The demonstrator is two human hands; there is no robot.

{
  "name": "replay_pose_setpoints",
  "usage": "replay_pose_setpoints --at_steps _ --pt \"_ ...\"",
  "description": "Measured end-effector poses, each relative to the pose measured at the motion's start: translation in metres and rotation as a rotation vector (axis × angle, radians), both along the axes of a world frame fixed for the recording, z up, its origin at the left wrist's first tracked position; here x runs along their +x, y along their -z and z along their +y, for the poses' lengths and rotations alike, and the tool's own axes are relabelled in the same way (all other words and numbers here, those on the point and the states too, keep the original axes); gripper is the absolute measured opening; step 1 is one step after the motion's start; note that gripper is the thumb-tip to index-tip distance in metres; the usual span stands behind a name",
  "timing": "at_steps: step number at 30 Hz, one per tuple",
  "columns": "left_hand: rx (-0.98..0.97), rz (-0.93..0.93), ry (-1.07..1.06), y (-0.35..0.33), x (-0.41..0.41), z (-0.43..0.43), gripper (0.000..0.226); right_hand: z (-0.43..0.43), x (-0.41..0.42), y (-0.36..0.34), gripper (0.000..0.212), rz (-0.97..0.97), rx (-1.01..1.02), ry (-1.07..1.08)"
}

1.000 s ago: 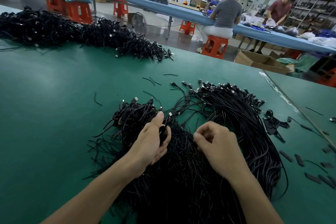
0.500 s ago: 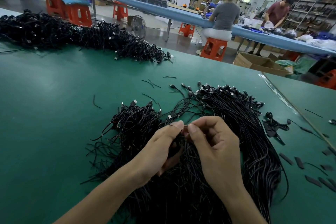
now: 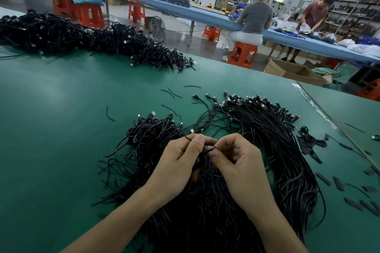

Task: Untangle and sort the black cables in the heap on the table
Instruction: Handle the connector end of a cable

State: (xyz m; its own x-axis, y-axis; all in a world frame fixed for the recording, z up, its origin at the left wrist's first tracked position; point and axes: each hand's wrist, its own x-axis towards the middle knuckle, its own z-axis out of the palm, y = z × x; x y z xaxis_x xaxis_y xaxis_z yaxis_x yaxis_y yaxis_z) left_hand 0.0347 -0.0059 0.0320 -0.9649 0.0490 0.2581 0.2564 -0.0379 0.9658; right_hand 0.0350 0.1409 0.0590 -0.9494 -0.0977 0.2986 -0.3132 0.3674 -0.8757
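Observation:
A heap of black USB cables (image 3: 205, 201) lies on the green table (image 3: 61, 129) right in front of me. A tangled clump (image 3: 152, 131) sits at its left. A combed bundle (image 3: 273, 141) curves along its right with plugs fanned at the far end. Above the heap's middle, my left hand (image 3: 178, 162) and my right hand (image 3: 236, 158) meet fingertip to fingertip. Both pinch the end of one thin black cable (image 3: 208, 149) between thumb and fingers. The cable's bare tip shows between the hands.
A long second pile of black cables (image 3: 86, 37) runs along the table's far left edge. Short cable scraps (image 3: 172, 93) and flat black strips (image 3: 337, 183) lie scattered around the heap. Beyond the table are orange stools (image 3: 242, 54), a cardboard box (image 3: 294, 72) and two people at another bench.
My right hand came left from over the heap to meet my left hand. Both hands now pinch one cable end, held slightly higher and with the tip drawn out between them.

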Motion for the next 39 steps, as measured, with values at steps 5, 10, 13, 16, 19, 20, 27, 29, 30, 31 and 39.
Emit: replay_pose_setpoints --at_steps 5,10,13,16,19,20,27,29,30,31,39 --pt "0.020 0.000 0.104 0.000 0.003 0.000 0.032 -0.001 -0.002 -0.007 0.013 -0.190 -0.404 -0.031" --pt "-0.006 0.012 0.101 0.002 0.004 0.000 0.037 -0.001 -0.002 -0.008 0.023 -0.358 -0.650 -0.106" --pt "0.033 -0.079 0.008 0.004 0.003 0.003 0.042 -0.004 0.000 -0.005 0.025 -0.115 -0.404 0.055" --pt "0.136 -0.177 0.001 0.003 0.003 0.007 0.028 -0.010 0.005 -0.002 0.026 0.109 -0.108 0.047" --pt "0.287 -0.175 -0.028 -0.002 0.001 0.003 0.037 -0.015 0.013 -0.002 0.028 0.139 -0.049 -0.026" --pt "0.341 -0.160 -0.039 -0.004 0.000 0.000 0.038 -0.015 0.013 -0.003 0.026 0.139 -0.096 -0.025" --pt "0.304 -0.064 0.017 -0.008 0.002 0.001 0.040 -0.022 0.012 -0.013 0.031 0.085 -0.348 -0.068" --pt "0.250 -0.049 0.023 -0.008 0.003 0.003 0.045 -0.023 0.014 -0.013 0.034 0.107 -0.235 -0.104" --pt "0.242 -0.041 0.013 -0.008 0.004 0.004 0.046 -0.022 0.015 -0.014 0.034 0.108 -0.184 -0.123" --pt "0.245 -0.034 -0.008 -0.009 0.004 0.004 0.046 -0.020 0.016 -0.015 0.034 0.103 -0.141 -0.148" --pt "0.332 0.012 -0.087 -0.011 0.004 0.005 0.059 -0.017 0.017 -0.025 0.025 0.139 0.173 -0.111"
